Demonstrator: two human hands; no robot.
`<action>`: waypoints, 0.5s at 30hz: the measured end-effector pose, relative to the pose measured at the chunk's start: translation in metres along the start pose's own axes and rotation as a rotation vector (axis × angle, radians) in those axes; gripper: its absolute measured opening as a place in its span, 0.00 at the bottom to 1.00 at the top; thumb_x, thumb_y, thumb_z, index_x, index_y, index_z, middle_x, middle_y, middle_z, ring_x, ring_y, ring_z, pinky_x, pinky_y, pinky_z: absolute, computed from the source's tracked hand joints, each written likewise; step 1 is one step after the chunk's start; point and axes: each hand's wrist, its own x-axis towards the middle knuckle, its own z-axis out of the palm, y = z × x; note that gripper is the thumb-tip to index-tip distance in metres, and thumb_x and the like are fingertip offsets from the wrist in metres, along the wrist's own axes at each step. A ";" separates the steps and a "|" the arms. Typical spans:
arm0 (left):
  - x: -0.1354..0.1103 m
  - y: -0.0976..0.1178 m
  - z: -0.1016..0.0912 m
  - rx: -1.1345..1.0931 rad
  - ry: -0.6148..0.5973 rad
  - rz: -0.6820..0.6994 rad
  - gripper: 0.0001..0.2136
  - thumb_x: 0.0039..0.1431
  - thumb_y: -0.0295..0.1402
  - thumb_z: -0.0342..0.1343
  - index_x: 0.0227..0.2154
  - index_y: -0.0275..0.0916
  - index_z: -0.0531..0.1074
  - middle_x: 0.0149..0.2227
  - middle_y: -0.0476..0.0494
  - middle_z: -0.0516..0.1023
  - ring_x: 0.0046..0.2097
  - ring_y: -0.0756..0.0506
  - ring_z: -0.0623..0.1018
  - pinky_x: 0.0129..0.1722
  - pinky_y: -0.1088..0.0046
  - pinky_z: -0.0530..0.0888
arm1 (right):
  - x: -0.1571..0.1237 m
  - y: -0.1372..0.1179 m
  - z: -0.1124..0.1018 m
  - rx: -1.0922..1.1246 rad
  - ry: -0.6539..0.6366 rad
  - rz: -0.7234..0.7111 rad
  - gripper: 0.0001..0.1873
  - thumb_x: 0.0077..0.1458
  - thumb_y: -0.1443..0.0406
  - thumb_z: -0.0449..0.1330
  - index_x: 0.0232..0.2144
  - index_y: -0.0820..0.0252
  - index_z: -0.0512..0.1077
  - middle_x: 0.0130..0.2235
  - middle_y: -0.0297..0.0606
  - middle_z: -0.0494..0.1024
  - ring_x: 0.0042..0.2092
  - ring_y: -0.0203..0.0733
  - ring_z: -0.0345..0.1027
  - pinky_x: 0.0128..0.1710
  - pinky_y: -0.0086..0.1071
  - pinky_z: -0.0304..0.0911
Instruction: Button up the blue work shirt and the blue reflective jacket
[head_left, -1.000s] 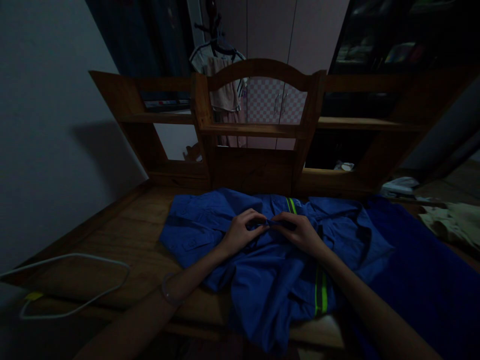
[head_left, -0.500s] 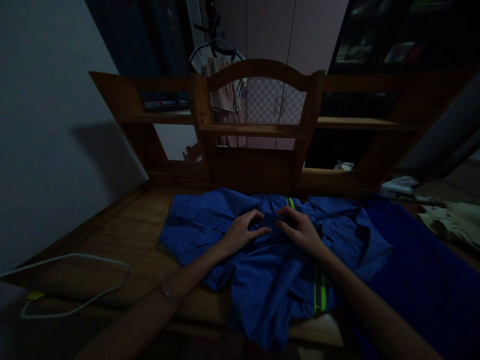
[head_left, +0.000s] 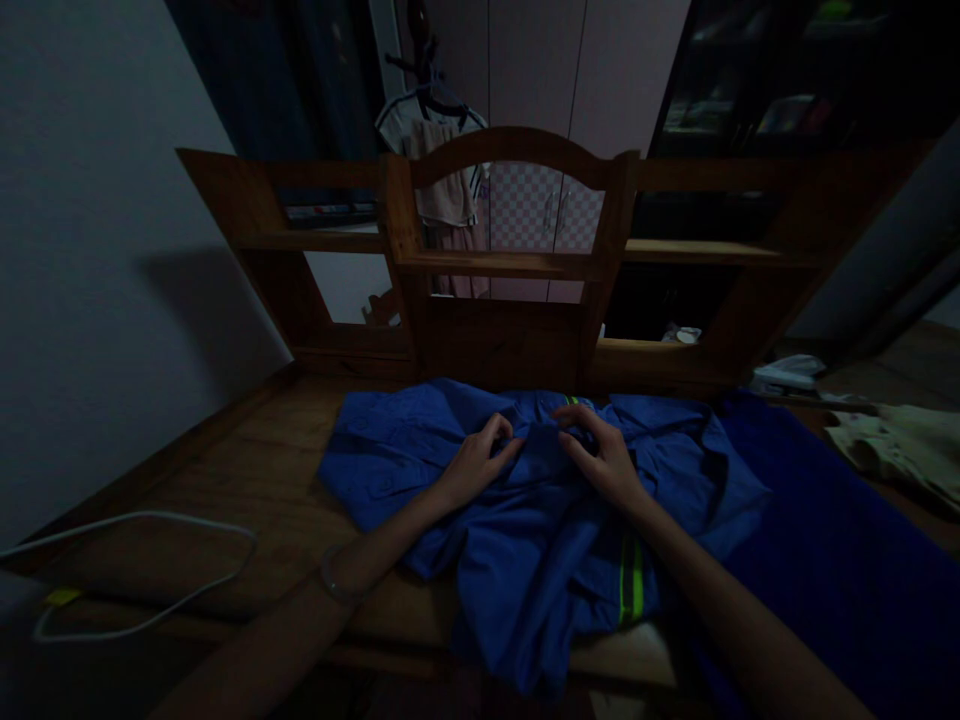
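A crumpled blue work jacket with yellow-green reflective bands lies on the wooden desk, its lower folds hanging over the front edge. Both hands are at its middle, a small gap apart. My left hand is closed in a pinch on the cloth, thumb and forefinger close together. Just across a raised fold, my right hand rests on the jacket with its fingers curved, thumb and forefinger apart. The dim light hides what lies under the fingertips.
A wooden shelf unit stands along the back of the desk. At the left lies a white cable. Dark blue cloth spreads on the right, with pale fabric beyond it. A wall closes off the left side.
My left hand has drawn slightly left, and its thumb and forefinger have come closer together. The gap between the hands is wider. The view has shifted a little.
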 end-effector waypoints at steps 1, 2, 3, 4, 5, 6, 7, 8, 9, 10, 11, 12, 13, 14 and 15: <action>0.000 0.000 -0.001 -0.004 0.012 -0.021 0.11 0.62 0.43 0.47 0.39 0.41 0.65 0.36 0.49 0.73 0.38 0.49 0.73 0.41 0.75 0.68 | 0.001 0.001 -0.002 -0.019 0.005 -0.022 0.14 0.57 0.65 0.53 0.47 0.56 0.65 0.42 0.37 0.71 0.45 0.42 0.65 0.48 0.34 0.58; 0.001 0.001 -0.002 -0.012 0.023 -0.040 0.11 0.62 0.42 0.45 0.40 0.41 0.65 0.37 0.49 0.73 0.39 0.49 0.73 0.42 0.74 0.68 | 0.002 0.003 -0.003 -0.042 -0.003 -0.042 0.17 0.57 0.64 0.53 0.50 0.56 0.64 0.44 0.38 0.70 0.47 0.44 0.63 0.50 0.37 0.57; 0.001 0.001 -0.003 -0.024 0.029 -0.056 0.12 0.63 0.42 0.43 0.41 0.42 0.65 0.39 0.49 0.73 0.41 0.48 0.74 0.44 0.74 0.68 | 0.002 0.006 -0.004 -0.067 -0.019 -0.057 0.19 0.57 0.63 0.54 0.52 0.55 0.63 0.47 0.39 0.69 0.49 0.45 0.62 0.52 0.39 0.56; 0.000 0.002 -0.004 -0.037 0.024 -0.066 0.13 0.64 0.42 0.42 0.42 0.42 0.66 0.40 0.48 0.73 0.43 0.48 0.73 0.45 0.73 0.67 | 0.002 0.009 -0.005 -0.094 -0.038 -0.064 0.22 0.56 0.62 0.55 0.53 0.55 0.62 0.48 0.40 0.68 0.51 0.46 0.61 0.53 0.40 0.55; 0.000 0.003 -0.004 -0.051 0.003 -0.070 0.14 0.64 0.42 0.40 0.43 0.43 0.66 0.41 0.49 0.74 0.44 0.48 0.73 0.47 0.72 0.67 | 0.002 0.013 -0.005 -0.118 -0.056 -0.063 0.23 0.55 0.61 0.56 0.54 0.54 0.61 0.50 0.41 0.67 0.52 0.47 0.60 0.54 0.42 0.55; -0.001 0.004 -0.004 -0.062 -0.033 -0.068 0.15 0.65 0.42 0.39 0.43 0.43 0.67 0.40 0.49 0.74 0.44 0.48 0.73 0.47 0.72 0.67 | 0.002 0.017 -0.004 -0.138 -0.074 -0.058 0.25 0.54 0.61 0.58 0.54 0.54 0.61 0.51 0.41 0.67 0.53 0.47 0.59 0.55 0.43 0.55; -0.002 0.005 -0.003 -0.067 -0.078 -0.060 0.16 0.64 0.43 0.39 0.42 0.43 0.68 0.40 0.49 0.74 0.43 0.47 0.73 0.47 0.71 0.68 | 0.002 0.020 -0.003 -0.153 -0.089 -0.049 0.26 0.53 0.60 0.59 0.54 0.54 0.62 0.51 0.42 0.66 0.54 0.48 0.58 0.55 0.43 0.55; -0.003 0.007 -0.001 -0.064 -0.119 -0.047 0.16 0.64 0.44 0.41 0.42 0.42 0.68 0.39 0.49 0.74 0.42 0.47 0.74 0.46 0.71 0.68 | 0.003 0.022 -0.001 -0.163 -0.096 -0.039 0.26 0.52 0.59 0.59 0.54 0.54 0.62 0.51 0.42 0.66 0.54 0.48 0.58 0.55 0.43 0.55; -0.005 0.010 0.001 -0.049 -0.145 -0.030 0.16 0.62 0.45 0.44 0.42 0.42 0.69 0.39 0.49 0.74 0.42 0.47 0.74 0.46 0.70 0.69 | 0.004 0.022 0.000 -0.168 -0.099 -0.032 0.26 0.52 0.59 0.60 0.54 0.54 0.63 0.51 0.42 0.66 0.54 0.48 0.58 0.55 0.44 0.55; -0.009 0.014 0.002 -0.024 -0.151 -0.011 0.16 0.60 0.46 0.48 0.42 0.41 0.69 0.40 0.47 0.74 0.42 0.46 0.73 0.46 0.69 0.69 | 0.004 0.019 0.001 -0.169 -0.094 -0.027 0.26 0.52 0.58 0.60 0.53 0.54 0.63 0.51 0.42 0.66 0.54 0.48 0.58 0.55 0.44 0.55; -0.013 0.021 0.002 0.010 -0.129 0.003 0.17 0.57 0.47 0.52 0.43 0.40 0.69 0.41 0.46 0.74 0.43 0.45 0.73 0.47 0.67 0.69 | 0.005 0.013 0.000 -0.168 -0.077 -0.026 0.25 0.52 0.58 0.60 0.53 0.54 0.64 0.51 0.42 0.66 0.54 0.48 0.58 0.55 0.45 0.56; -0.020 0.029 -0.001 0.044 -0.083 0.011 0.18 0.55 0.46 0.54 0.43 0.40 0.69 0.42 0.45 0.73 0.44 0.44 0.73 0.48 0.66 0.68 | 0.003 0.003 -0.003 -0.162 -0.046 -0.028 0.24 0.52 0.58 0.59 0.52 0.54 0.65 0.50 0.42 0.66 0.54 0.49 0.59 0.54 0.45 0.56; -0.029 0.040 -0.005 0.070 -0.030 0.015 0.18 0.54 0.45 0.55 0.43 0.40 0.70 0.42 0.44 0.73 0.45 0.43 0.72 0.49 0.64 0.68 | 0.000 -0.011 -0.009 -0.152 -0.005 -0.027 0.23 0.53 0.58 0.59 0.51 0.55 0.66 0.50 0.43 0.67 0.53 0.49 0.60 0.54 0.45 0.56; -0.041 0.052 -0.012 0.079 0.020 0.014 0.16 0.55 0.44 0.55 0.42 0.40 0.70 0.42 0.43 0.72 0.46 0.43 0.72 0.49 0.64 0.68 | -0.007 -0.029 -0.017 -0.132 0.030 -0.017 0.21 0.54 0.58 0.57 0.50 0.55 0.66 0.48 0.43 0.68 0.51 0.48 0.62 0.53 0.44 0.58; -0.055 0.065 -0.021 0.067 0.055 0.009 0.13 0.56 0.42 0.54 0.40 0.41 0.71 0.42 0.44 0.72 0.45 0.43 0.73 0.49 0.63 0.68 | -0.018 -0.050 -0.027 -0.102 0.045 -0.006 0.20 0.56 0.57 0.55 0.49 0.55 0.67 0.46 0.43 0.70 0.49 0.47 0.64 0.51 0.43 0.60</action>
